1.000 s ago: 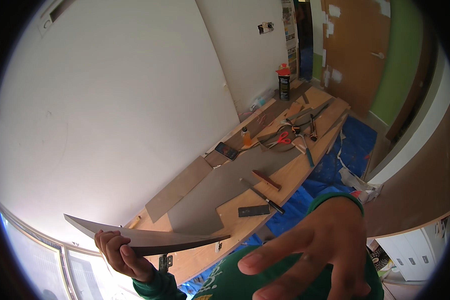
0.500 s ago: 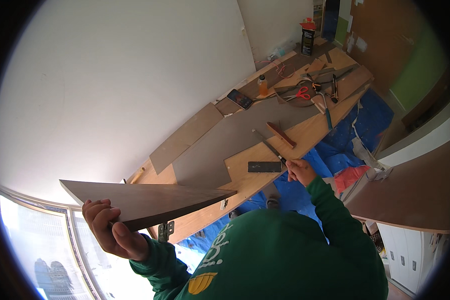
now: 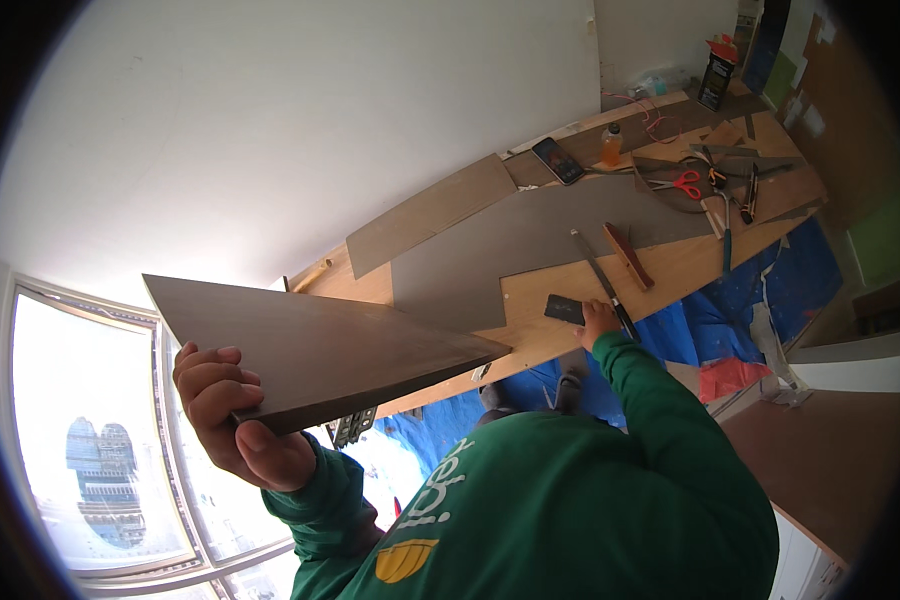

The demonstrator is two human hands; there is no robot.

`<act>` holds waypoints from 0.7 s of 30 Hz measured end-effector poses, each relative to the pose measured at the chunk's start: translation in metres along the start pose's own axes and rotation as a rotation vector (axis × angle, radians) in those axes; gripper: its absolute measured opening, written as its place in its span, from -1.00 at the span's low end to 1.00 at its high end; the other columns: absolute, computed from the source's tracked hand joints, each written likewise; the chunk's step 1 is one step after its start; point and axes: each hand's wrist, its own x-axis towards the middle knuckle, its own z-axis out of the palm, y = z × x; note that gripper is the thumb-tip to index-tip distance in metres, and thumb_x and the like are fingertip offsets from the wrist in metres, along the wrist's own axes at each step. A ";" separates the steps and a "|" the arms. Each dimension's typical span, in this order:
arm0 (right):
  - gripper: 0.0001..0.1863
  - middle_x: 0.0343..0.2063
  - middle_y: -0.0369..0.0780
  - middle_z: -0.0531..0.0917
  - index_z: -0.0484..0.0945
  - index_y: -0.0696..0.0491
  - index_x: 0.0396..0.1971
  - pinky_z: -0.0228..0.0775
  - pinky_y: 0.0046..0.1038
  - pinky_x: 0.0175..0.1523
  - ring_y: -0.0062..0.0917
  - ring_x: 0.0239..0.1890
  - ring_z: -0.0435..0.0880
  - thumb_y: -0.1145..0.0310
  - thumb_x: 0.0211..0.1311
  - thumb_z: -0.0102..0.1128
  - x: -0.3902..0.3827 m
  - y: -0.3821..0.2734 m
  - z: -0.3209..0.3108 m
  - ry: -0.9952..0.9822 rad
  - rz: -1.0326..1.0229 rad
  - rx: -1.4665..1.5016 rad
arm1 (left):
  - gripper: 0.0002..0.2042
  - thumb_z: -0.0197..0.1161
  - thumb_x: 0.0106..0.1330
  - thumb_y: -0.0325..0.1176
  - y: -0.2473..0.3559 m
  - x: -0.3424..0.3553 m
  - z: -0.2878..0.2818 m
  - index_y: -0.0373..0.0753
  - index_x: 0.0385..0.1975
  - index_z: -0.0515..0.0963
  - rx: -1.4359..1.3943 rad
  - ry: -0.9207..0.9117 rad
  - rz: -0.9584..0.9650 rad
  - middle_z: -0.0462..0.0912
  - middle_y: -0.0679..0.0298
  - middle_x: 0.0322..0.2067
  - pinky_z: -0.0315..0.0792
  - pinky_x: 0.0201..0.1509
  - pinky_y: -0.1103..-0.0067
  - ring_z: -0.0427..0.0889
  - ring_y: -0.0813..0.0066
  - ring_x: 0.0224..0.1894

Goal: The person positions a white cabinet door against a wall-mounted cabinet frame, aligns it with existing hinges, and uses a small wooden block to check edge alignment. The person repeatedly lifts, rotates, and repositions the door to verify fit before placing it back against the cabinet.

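My left hand [image 3: 228,412] grips the near left corner of a grey-brown cabinet panel [image 3: 310,345], thumb on its edge and fingers over its face. The panel is tilted, its far right corner by the workbench edge. Metal hinges [image 3: 352,428] show beneath it. My right hand [image 3: 598,322] is closed on the right end of a dark, flat rectangular block [image 3: 564,308] at the bench's near edge. Just right of that hand lies a file [image 3: 594,268] with a black handle. Beside the file is a reddish-brown wooden piece [image 3: 627,257].
Grey laminate sheets [image 3: 450,285] cover part of the wooden workbench [image 3: 540,270]. Farther back are a phone [image 3: 558,161], an orange bottle [image 3: 611,145], red-handled scissors [image 3: 686,184], a hammer [image 3: 727,235], a cutter knife [image 3: 749,195] and a black can [image 3: 716,80]. Blue sheeting [image 3: 705,315] lies below.
My right hand has let go of the file and taken hold of the dark block, which has turned slightly. My left hand has tilted the panel, showing more of its face. The view has shifted left.
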 end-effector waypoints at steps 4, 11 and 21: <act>-0.21 0.34 -0.13 0.43 0.25 0.06 0.49 0.30 -0.02 0.44 -0.20 0.47 0.31 0.13 0.35 0.35 0.022 -0.014 0.017 -0.065 0.001 -0.295 | -0.70 0.18 0.42 -0.06 0.004 0.006 0.002 -0.13 -0.46 0.48 0.012 0.015 -0.011 0.49 0.27 -0.48 0.30 0.34 0.08 0.58 0.28 -0.20; -0.31 0.23 -0.08 0.47 0.39 0.09 0.33 0.41 -0.06 0.34 -0.20 0.30 0.47 0.19 0.26 0.43 0.026 -0.020 0.016 -0.019 0.034 -0.212 | -0.69 0.60 0.01 -0.25 0.005 0.018 0.000 -0.15 -0.42 0.54 0.050 -0.085 0.024 0.53 0.27 -0.46 0.33 0.20 0.08 0.58 0.23 -0.27; -0.43 -0.15 -0.26 0.56 0.46 0.13 0.10 0.51 -0.33 0.01 -0.48 -0.12 0.58 0.14 0.27 0.51 -0.002 -0.099 -0.138 0.154 -0.144 1.123 | -0.68 0.54 0.01 -0.10 0.000 0.026 0.007 -0.12 -0.41 0.59 -0.036 0.034 0.092 0.51 0.29 -0.44 0.29 0.12 0.19 0.50 0.27 -0.32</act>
